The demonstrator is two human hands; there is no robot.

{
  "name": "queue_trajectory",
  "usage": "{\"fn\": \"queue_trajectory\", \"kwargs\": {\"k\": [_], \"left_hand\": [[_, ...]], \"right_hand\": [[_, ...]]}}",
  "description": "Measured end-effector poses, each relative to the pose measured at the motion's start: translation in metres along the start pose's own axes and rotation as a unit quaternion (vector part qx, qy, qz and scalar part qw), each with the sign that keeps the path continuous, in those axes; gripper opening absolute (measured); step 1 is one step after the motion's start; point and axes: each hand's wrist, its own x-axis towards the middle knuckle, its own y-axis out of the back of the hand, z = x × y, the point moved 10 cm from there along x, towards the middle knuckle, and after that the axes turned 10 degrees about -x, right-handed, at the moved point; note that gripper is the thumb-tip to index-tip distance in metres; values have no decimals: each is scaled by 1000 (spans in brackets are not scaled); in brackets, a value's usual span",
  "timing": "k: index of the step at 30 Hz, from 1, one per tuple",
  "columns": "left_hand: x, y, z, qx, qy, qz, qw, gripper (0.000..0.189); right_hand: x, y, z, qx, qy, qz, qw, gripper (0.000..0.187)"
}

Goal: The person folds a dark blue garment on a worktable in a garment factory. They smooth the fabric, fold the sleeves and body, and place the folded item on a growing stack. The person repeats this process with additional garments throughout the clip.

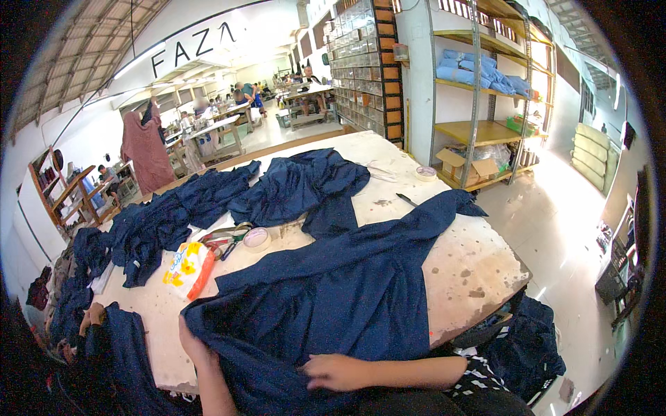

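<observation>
A large navy garment (333, 301) lies spread over the near part of the table, its long sleeve-like part reaching toward the far right corner. At its left edge, my left hand (196, 340) grips a raised fold, with the fingers hidden behind the cloth. My right hand (338, 372) rests on the lower part of the same garment, slightly blurred. Whether its fingertips pinch the fabric is not clear. Beyond the garment lie a roll of tape (257, 239), scissors (229, 235) and a white, yellow and orange plastic packet (188, 270).
Crumpled navy garments (307, 182) line the far side of the pale, stained table (473, 270). Another person's hand (93, 316) holds dark cloth at left. A pen (406, 199) and second tape roll (426, 173) lie farther off. Metal shelving (473, 104) stands beyond; more navy cloth (530, 333) hangs low at right.
</observation>
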Motion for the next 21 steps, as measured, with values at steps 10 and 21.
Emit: {"fn": "queue_trajectory", "kwargs": {"k": [10, 21], "left_hand": [[-24, -32, -28, 628, 34, -154, 762, 27], [5, -78, -122, 706, -136, -279, 637, 37]], "right_hand": [[-137, 289, 196, -80, -418, 302, 853, 22], [-133, 321, 384, -430, -444, 291, 730, 42]]}}
